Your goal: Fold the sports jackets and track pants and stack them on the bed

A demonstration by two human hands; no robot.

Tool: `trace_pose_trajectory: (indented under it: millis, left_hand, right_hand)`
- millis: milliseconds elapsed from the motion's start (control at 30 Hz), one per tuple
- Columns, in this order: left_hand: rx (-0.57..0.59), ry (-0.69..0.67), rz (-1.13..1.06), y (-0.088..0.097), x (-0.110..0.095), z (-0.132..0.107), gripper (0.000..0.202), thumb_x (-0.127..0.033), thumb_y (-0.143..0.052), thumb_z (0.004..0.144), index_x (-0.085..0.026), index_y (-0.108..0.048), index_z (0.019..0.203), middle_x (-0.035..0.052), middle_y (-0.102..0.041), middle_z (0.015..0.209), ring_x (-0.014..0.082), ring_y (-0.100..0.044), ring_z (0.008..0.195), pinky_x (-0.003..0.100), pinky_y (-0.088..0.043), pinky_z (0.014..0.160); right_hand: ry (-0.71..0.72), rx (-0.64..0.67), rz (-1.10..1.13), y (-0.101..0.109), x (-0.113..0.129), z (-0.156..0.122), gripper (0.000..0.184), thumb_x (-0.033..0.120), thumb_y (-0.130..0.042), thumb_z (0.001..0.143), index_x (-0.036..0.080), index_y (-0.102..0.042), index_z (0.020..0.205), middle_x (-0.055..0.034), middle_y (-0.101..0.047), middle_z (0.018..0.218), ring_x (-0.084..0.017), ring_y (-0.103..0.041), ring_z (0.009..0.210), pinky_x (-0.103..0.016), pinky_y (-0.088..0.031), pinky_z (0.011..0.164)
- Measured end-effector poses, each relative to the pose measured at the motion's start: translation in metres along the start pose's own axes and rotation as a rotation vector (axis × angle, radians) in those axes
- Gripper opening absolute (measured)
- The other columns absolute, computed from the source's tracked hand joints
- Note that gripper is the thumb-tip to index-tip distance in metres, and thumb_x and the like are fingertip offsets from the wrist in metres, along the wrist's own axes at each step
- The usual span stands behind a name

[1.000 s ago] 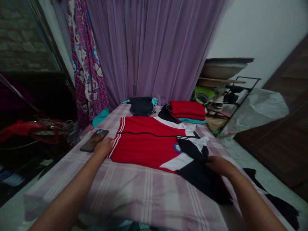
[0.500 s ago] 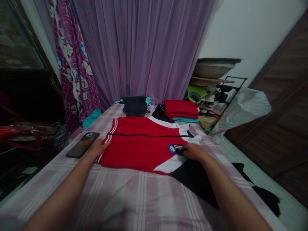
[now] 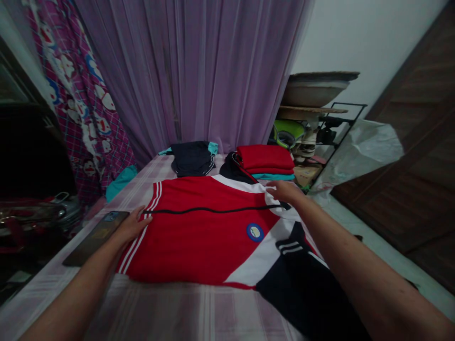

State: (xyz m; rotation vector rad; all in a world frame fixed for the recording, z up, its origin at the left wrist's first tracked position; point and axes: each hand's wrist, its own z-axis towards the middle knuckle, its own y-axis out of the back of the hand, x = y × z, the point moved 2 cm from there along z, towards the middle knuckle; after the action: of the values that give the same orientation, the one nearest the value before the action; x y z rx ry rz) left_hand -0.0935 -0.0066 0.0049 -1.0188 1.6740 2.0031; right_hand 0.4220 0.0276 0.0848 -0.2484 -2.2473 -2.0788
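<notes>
I am observing a red jacket [image 3: 192, 246] lying on plaid cloth [image 3: 209, 315]. The left hand [image 3: 131, 227] is resting at its hem, fingers parted; the right hand [image 3: 285, 192] is sitting at its collar [image 3: 271, 202], grip indeterminable.

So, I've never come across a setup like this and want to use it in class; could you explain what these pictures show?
There is no machine here, only a person's bare left hand and right hand. Every picture comes from one camera worn on that person's head, looking forward and down. A red, white and dark jacket lies spread on a checked cloth. The left hand touches its striped hem; the right is at its white collar. Whether either grips the fabric, I cannot tell. A phone lies near the left hand. Farther back are a dark garment and a folded red stack.
</notes>
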Motion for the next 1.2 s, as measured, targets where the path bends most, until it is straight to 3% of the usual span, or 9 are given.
trace_pose_trajectory:
  millis: [67, 233, 467, 567, 733, 867, 1000, 1100, 1200]
  left_hand:
    - [0.006, -0.01, 0.039, -0.004, 0.0, 0.001, 0.055, -0.033, -0.061, 0.075, -0.019, -0.059, 0.129, 0.0075, -0.072, 0.117, 0.0239, -0.068, 0.108, 0.033, -0.054, 0.093]
    - [-0.047, 0.004, 0.177, -0.012, 0.004, -0.01, 0.056, -0.04, -0.05, 0.084, -0.025, -0.054, 0.137, 0.0068, -0.067, 0.127, 0.0275, -0.064, 0.114, 0.038, -0.05, 0.097]
    - [0.027, 0.06, 0.162, -0.014, 0.013, -0.002, 0.049, -0.043, -0.052, 0.083, -0.029, -0.062, 0.129, 0.0039, -0.071, 0.12, 0.0282, -0.064, 0.113, 0.037, -0.051, 0.094]
    - [0.059, 0.101, 0.113, -0.011, 0.01, 0.004, 0.047, -0.042, -0.057, 0.081, -0.027, -0.065, 0.125, 0.0042, -0.072, 0.118, 0.0279, -0.065, 0.112, 0.037, -0.052, 0.095]
    - [0.174, 0.225, -0.243, -0.007, -0.003, 0.013, 0.048, -0.042, -0.056, 0.086, -0.026, -0.059, 0.131, 0.0032, -0.073, 0.117, 0.0203, -0.07, 0.099, 0.029, -0.059, 0.081]
    - [0.228, 0.271, -0.339, -0.012, -0.014, 0.035, 0.049, -0.036, -0.055, 0.09, -0.024, -0.052, 0.137, 0.0055, -0.075, 0.107, 0.0195, -0.072, 0.091, 0.028, -0.06, 0.075]
    - [0.199, 0.211, -0.217, -0.02, -0.023, 0.069, 0.053, -0.037, -0.057, 0.089, -0.02, -0.051, 0.138, 0.0078, -0.075, 0.109, 0.0211, -0.072, 0.094, 0.03, -0.059, 0.079]
    - [0.114, 0.112, 0.031, -0.027, -0.03, 0.089, 0.053, -0.039, -0.061, 0.085, -0.019, -0.056, 0.134, 0.0094, -0.071, 0.118, 0.0249, -0.068, 0.106, 0.034, -0.054, 0.09]
    - [0.021, 0.014, 0.272, -0.035, -0.032, 0.095, 0.049, -0.033, -0.058, 0.085, -0.023, -0.058, 0.133, 0.0086, -0.066, 0.127, 0.0268, -0.062, 0.115, 0.036, -0.049, 0.097]
  right_hand:
    - [-0.085, -0.124, -0.033, -0.017, 0.011, 0.026, 0.048, 0.04, -0.049, 0.093, 0.016, -0.057, 0.134, -0.0147, -0.07, 0.117, -0.025, -0.067, 0.101, -0.032, -0.048, 0.086]
    - [-0.101, -0.121, -0.085, -0.054, 0.021, 0.057, 0.041, 0.036, -0.053, 0.091, 0.013, -0.064, 0.123, -0.0191, -0.068, 0.119, -0.028, -0.064, 0.109, -0.034, -0.045, 0.089]
    - [-0.269, -0.251, -0.075, -0.07, 0.014, 0.066, 0.042, 0.019, -0.033, 0.095, 0.007, -0.061, 0.124, -0.0235, -0.062, 0.122, -0.03, -0.063, 0.106, -0.039, -0.046, 0.087]
    - [-0.178, -0.294, -0.062, -0.067, 0.032, 0.062, 0.044, 0.019, -0.034, 0.094, 0.015, -0.055, 0.133, -0.0187, -0.059, 0.127, -0.028, -0.063, 0.105, -0.038, -0.047, 0.085]
    - [0.211, -0.221, -0.12, -0.066, 0.079, 0.05, 0.04, 0.03, -0.032, 0.099, 0.021, -0.064, 0.121, -0.0115, -0.061, 0.128, -0.025, -0.063, 0.106, -0.032, -0.047, 0.086]
    - [0.198, -0.197, -0.085, -0.066, 0.107, 0.069, 0.044, 0.03, -0.034, 0.099, 0.022, -0.054, 0.137, -0.0121, -0.067, 0.122, -0.026, -0.065, 0.106, -0.033, -0.047, 0.086]
    - [0.153, -0.144, -0.024, -0.065, 0.132, 0.11, 0.055, 0.04, -0.043, 0.097, 0.024, -0.038, 0.149, -0.012, -0.07, 0.119, -0.027, -0.065, 0.108, -0.034, -0.047, 0.087]
    - [0.196, -0.075, -0.027, -0.069, 0.151, 0.136, 0.051, 0.048, -0.05, 0.093, 0.026, -0.052, 0.139, -0.0111, -0.069, 0.121, -0.027, -0.064, 0.11, -0.034, -0.048, 0.086]
    - [0.129, -0.152, -0.022, -0.075, 0.162, 0.152, 0.041, 0.041, -0.037, 0.099, 0.022, -0.063, 0.124, -0.0132, -0.069, 0.117, -0.027, -0.064, 0.108, -0.033, -0.046, 0.086]
